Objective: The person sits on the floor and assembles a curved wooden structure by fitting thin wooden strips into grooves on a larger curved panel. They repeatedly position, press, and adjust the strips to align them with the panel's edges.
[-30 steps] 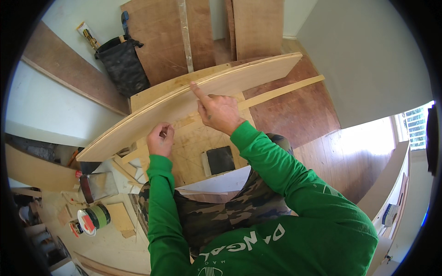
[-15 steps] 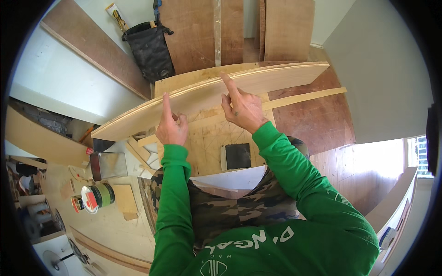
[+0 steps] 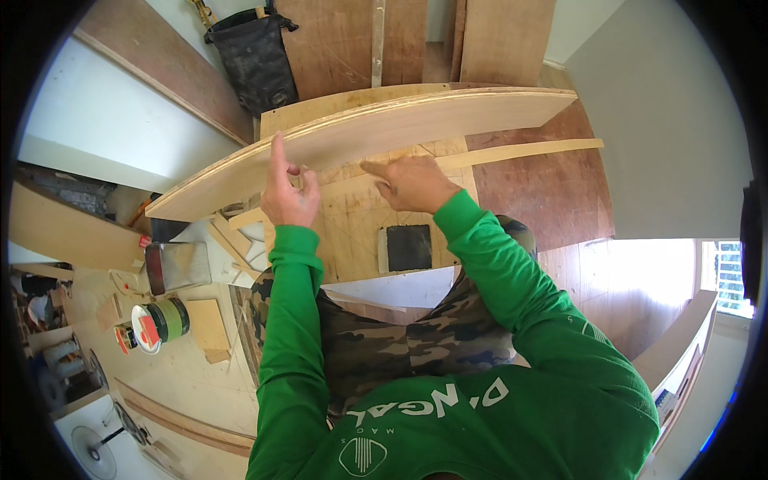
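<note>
Plywood board (image 3: 360, 134) on edge, long axis left to right, left hand (image 3: 291, 194) and right hand (image 3: 414, 181) loosely unclenched, in pointing shape

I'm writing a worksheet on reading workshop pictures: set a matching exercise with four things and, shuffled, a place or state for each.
1. left hand
2. right hand
3. black bag
4. dark square pad

A. lying on the worktop
B. index finger pointing left
C. beyond the plywood board
D. index finger pointing forward

Pairs: 1-D, 2-B, 3-C, 4-A
</note>
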Demonstrator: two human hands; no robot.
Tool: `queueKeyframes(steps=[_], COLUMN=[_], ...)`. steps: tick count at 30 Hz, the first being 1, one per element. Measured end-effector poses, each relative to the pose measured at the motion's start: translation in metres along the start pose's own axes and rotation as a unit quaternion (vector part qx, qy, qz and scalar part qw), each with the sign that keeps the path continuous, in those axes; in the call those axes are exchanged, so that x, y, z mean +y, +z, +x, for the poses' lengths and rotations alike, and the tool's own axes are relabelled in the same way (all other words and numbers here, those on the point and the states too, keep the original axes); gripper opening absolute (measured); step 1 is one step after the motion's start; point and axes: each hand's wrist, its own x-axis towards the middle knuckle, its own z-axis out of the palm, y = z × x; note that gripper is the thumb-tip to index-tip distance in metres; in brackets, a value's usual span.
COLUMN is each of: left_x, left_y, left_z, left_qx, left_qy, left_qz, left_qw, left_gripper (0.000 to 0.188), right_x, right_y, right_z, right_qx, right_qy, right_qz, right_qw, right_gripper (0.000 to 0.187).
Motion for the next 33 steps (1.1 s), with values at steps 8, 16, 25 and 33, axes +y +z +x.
queueKeyframes(steps=[8,16,25,33], left_x=[-0.004,-0.012,-0.024,-0.038], left_y=[0.008,0.010,0.010,0.011], left_z=[-0.008,-0.010,-0.012,-0.015], left_qx=[0.012,-0.045,-0.187,-0.347], left_qy=[0.032,0.044,-0.022,-0.083], left_qz=[-0.077,-0.084,-0.027,0.189], left_qw=[0.996,0.995,0.982,0.915], left_gripper=[0.046,0.021,0.013,0.035], right_x=[-0.004,0.005,0.007,0.017], right_y=[0.042,0.019,0.025,0.020], right_z=[0.004,0.009,0.016,0.013], right_qx=[-0.227,-0.154,-0.212,-0.108], right_qy=[0.042,0.068,0.076,0.069], right_qz=[-0.112,-0.039,-0.075,-0.050], right_qw=[0.967,0.985,0.971,0.990], right_gripper=[0.079,0.070,0.045,0.031])
